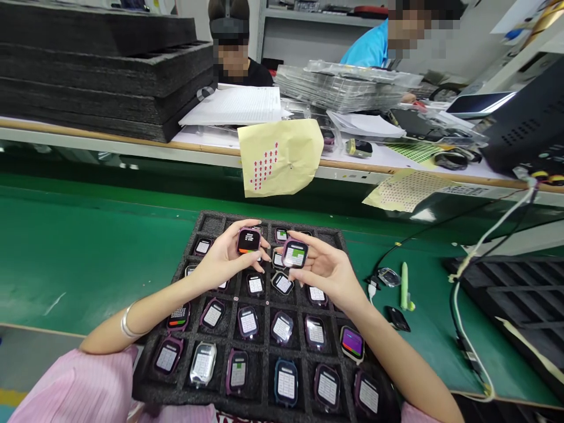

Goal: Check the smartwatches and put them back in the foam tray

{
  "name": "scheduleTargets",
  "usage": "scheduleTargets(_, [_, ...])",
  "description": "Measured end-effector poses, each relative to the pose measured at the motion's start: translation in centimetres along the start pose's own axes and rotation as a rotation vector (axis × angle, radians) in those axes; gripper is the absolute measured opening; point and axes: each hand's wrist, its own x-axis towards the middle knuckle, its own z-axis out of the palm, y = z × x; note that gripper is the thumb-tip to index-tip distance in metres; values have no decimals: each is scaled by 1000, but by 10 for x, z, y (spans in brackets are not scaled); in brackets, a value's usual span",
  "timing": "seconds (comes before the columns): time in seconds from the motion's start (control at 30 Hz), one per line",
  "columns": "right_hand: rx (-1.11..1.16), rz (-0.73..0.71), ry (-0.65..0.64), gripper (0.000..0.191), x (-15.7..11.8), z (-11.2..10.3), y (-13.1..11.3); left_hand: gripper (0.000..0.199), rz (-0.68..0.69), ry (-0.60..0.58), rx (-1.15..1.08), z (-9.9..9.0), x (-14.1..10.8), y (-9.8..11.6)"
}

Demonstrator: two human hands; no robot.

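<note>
My left hand (231,249) grips a smartwatch body (249,239) with a purple frame; its lit black screen shows white text and an orange strip at the bottom. In my right hand (328,264) is a second smartwatch body (295,253), whose screen is white and green. Both are held above a black foam tray (259,305), side by side and apart from each other. Many compartments of this tray hold strapless watch bodies, most with lit white screens. Among them are a blue-framed watch (285,383) and one with a purple screen (352,344).
Black foam trays (97,76) are stacked on the shelf at left. Yellow sticker sheets (282,158) hang off the shelf edge. Cables (458,294), a green pen (404,285) and another black tray (524,311) lie at right. Two people sit beyond the shelf.
</note>
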Motion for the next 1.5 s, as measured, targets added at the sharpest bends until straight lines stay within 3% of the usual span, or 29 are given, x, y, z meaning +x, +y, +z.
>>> scheduleTargets(0.17, [-220, 55, 74, 65, 8, -50, 10, 70, -25, -5, 28, -11, -6, -2])
scheduleTargets(0.27, [-310, 52, 157, 70, 17, -82, 17, 62, -5, -1, 19, -14, -8, 0])
scheduleTargets(0.37, [-304, 43, 204, 72, 23, -100, 24, 44, 3, 33, 27, -13, -7, 3])
scheduleTargets(0.57, [-214, 23, 205, 69, 26, -98, 33, 25, 25, 84, 71, -11, -1, 2])
scheduleTargets(0.8, [-199, 12, 191, 69, 26, -95, 36, 51, 38, 54, 10, -10, -5, 4])
scheduleTargets(1.1, [-280, 18, 239, 73, 21, -110, 38, 55, 50, 61, 4, -14, -8, 3])
scheduleTargets(1.33, [-663, 14, 155, 79, 25, -139, 53, 70, 80, 27, 43, -22, -8, -3])
scheduleTargets(1.43, [-805, 34, 132, 75, 28, -149, 59, 73, 94, 56, 178, -40, 2, -9])
scheduleTargets(1.5, [-917, 48, 101, 69, 30, -154, 60, 68, 124, 92, 402, -58, 12, -12])
